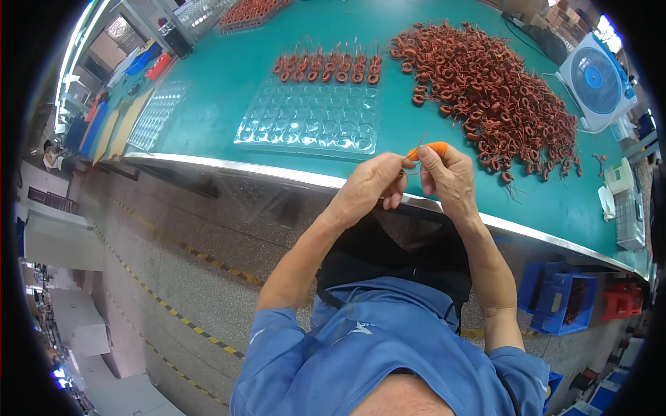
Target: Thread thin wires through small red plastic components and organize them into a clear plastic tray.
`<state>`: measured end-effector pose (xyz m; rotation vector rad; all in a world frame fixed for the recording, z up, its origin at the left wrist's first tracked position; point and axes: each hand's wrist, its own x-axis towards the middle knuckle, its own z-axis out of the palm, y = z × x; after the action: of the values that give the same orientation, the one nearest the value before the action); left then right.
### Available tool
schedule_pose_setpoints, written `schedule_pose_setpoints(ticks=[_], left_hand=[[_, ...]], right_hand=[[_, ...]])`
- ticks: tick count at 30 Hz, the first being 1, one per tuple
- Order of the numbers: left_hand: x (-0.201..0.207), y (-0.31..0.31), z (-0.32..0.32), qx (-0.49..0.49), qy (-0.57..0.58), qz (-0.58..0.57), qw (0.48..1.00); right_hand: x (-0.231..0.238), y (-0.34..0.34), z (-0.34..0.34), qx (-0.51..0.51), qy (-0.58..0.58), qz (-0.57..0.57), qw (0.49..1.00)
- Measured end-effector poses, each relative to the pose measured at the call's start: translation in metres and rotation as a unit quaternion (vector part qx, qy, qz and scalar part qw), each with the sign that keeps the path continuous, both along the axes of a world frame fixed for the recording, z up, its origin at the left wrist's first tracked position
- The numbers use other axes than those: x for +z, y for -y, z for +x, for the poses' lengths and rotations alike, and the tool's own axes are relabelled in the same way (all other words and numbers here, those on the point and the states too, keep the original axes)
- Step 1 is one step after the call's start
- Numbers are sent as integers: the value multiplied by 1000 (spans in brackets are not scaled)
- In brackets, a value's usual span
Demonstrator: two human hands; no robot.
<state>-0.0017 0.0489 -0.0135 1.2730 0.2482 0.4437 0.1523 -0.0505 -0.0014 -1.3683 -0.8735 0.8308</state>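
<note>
Clamping fingers (431, 162) on thin wire (422, 139), left hand (374, 180), right hand (452, 179), long axis pointing away

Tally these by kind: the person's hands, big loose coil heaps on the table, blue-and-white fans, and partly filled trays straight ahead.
Hands: 2, left hand and right hand
Coil heap: 1
Fan: 1
Partly filled tray: 1
Total: 5

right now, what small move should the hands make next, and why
Probably hold the left hand steady and straighten the thin wire with the right hand: both hands are close together there, and the wire sticks up by the orange piece.
</note>
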Motion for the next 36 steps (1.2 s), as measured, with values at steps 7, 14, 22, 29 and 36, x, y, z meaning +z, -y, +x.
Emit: schedule_pose_setpoints(ticks=[7, 14, 22, 29, 36], left_hand=[[4, 5, -5, -6, 19, 44, 999], [-3, 16, 0, 3, 68, -136, 988], [5, 5, 3, 145, 18, 181, 973], [24, -11, -6, 62, -24, 416, 907], [54, -15, -19, -49, -90, 567, 817]], right_hand=[[8, 2, -7, 30, -59, 57, 996], [-2, 6, -12, -66, 255, 166, 950], [-3, 8, -6, 1, -53, 40, 998], [1, 5, -4, 55, -182, 17, 982], [17, 9, -7, 97, -103, -21, 990]])
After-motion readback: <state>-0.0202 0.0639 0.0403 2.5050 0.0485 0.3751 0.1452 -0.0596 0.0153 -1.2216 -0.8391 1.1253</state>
